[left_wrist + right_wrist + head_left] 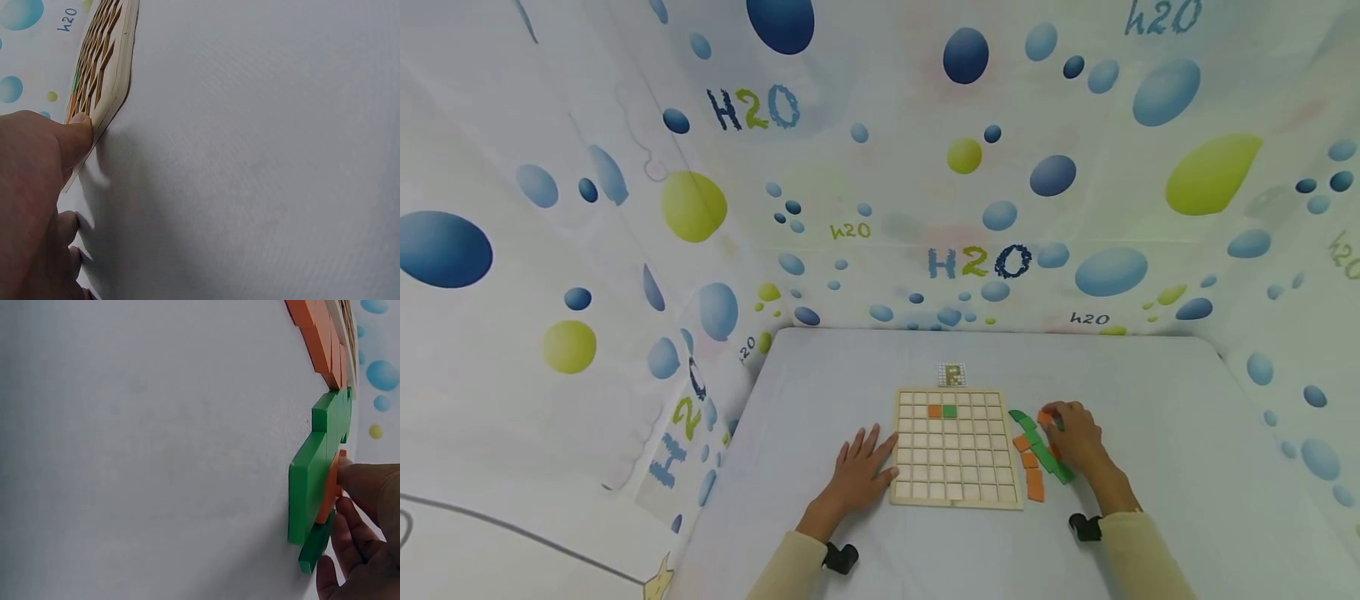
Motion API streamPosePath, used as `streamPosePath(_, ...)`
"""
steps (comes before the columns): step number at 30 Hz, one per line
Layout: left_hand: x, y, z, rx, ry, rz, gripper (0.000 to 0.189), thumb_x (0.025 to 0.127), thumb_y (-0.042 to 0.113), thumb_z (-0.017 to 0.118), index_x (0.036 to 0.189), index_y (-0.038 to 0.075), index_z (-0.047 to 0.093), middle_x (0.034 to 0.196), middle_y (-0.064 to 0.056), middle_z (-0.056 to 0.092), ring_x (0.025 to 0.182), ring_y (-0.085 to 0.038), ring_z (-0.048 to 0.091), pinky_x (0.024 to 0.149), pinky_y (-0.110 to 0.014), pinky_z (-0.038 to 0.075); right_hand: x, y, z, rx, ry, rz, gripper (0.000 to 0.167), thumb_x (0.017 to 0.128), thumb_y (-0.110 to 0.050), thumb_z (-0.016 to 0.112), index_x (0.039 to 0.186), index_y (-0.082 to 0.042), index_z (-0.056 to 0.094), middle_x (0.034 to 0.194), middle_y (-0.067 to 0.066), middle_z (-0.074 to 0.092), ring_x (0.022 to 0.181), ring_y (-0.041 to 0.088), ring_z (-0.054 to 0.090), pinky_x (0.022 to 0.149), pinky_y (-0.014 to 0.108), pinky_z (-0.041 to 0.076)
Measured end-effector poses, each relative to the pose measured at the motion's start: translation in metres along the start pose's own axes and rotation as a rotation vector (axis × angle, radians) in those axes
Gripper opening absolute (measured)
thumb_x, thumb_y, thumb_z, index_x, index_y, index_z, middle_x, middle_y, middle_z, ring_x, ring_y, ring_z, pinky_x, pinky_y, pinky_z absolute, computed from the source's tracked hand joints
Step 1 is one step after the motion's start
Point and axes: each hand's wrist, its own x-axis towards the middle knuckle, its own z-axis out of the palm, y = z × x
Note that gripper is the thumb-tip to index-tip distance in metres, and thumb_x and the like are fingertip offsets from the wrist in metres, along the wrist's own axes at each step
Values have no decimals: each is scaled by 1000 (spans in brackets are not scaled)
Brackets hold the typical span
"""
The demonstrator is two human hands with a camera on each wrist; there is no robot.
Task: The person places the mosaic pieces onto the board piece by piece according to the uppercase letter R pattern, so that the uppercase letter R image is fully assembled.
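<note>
My left hand (859, 475) lies with fingers spread beside a wooden grid board (955, 503), its fingertips at the board's left edge. In the left wrist view the thumb (76, 140) rests on the frame near a corner. One orange tile (935, 412) and one green tile (950, 412) sit side by side in the board's second row. To the right of the board, my right hand (1078, 437) pinches an orange tile (1043, 417) between thumb and fingers. Close under that hand are green tiles (306, 487), partly hidden by the fingers in the head view.
A small pattern card (952, 375) lies behind the board. Loose green tiles (1045, 454) form a slanting row at the board's right, with several orange tiles (1035, 483) next to them. A white cloth (820, 375) covers the table, and a printed curtain (895, 167) hangs behind.
</note>
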Motion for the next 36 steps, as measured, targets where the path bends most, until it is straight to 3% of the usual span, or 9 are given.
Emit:
streamPosePath(11, -2, -1, 3, -18, 19, 3, 62, 108, 36, 59, 163, 15, 41, 172, -23, 26, 159, -51, 18, 122, -74, 15, 15, -5, 8, 67, 29, -16, 34, 105, -14, 63, 134, 2, 59, 133, 31, 55, 125, 50, 49, 99, 68, 40)
streamPosePath(20, -1, -2, 4, 19, 3, -11, 62, 108, 40, 57, 164, 18, 40, 173, -20, 26, 160, -47, 18, 122, -72, 17, 30, -6, 19, 122, 43, -34, 35, 106, -16, 60, 136, 2, 58, 133, 30, 56, 127, 49, 49, 100, 68, 37)
streamPosePath(31, 0, -4, 6, 22, 6, -8, 63, 108, 41, 56, 164, 19, 39, 174, -19, 25, 160, -47, 18, 123, -71, 17, 34, -25, 17, 117, 25, 17, 36, 106, -17, 59, 136, 3, 59, 133, 31, 58, 124, 49, 53, 97, 67, 39)
streamPosePath(36, 0, -5, 6, 26, 6, -6, 63, 108, 42, 56, 164, 19, 39, 173, -19, 25, 160, -47, 18, 123, -72, 17, 33, -38, 18, 183, 14, -35, 36, 107, -19, 60, 134, 4, 61, 129, 31, 60, 119, 47, 58, 95, 69, 40)
